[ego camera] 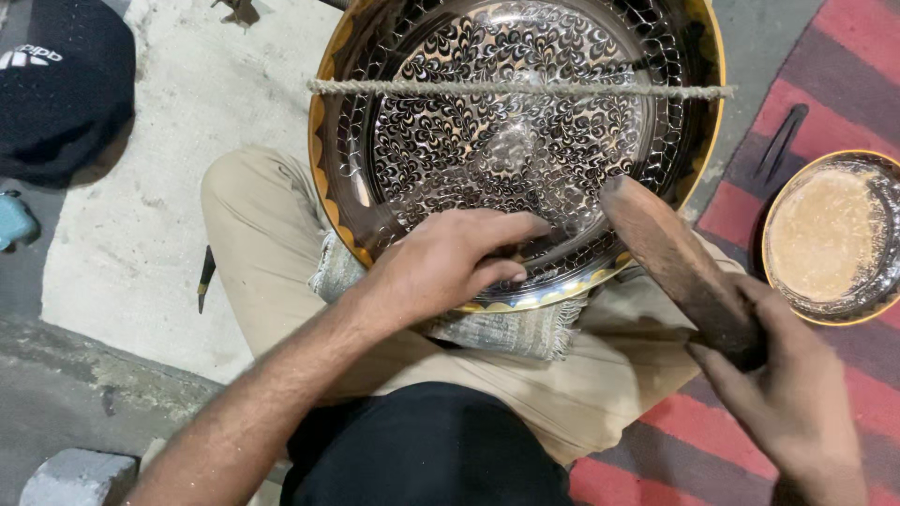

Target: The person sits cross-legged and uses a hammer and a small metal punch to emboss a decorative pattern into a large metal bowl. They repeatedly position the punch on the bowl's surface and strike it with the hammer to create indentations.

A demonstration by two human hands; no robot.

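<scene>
Currently the left hand [450, 258] lies on the lower inner face of the engraved metal tray [516, 141], fingers curled and pinched toward the surface; it appears to pin a small tool there, but the fingers hide whatever is under them, so the state of that grip cannot be told. The right hand [787, 394] is closed around the lower end of a wooden mallet [670, 258], whose rounded head slants up toward the tray's rim just beside the left fingertips, a position that suits striking whatever the left hand steadies.

The tray stands tilted on the person's lap, its lower edge resting on a folded woven cloth [506, 328] over the beige trousers [272, 244], which likely cushions it. A taut cord [516, 89] crosses the tray's upper part, apparently holding it upright against the knees.

Further out, a shallow bowl of pale powder [830, 234] sits on the striped red rug [825, 103] near the right hand, with a thin dark tool [780, 141] beside it.
</scene>
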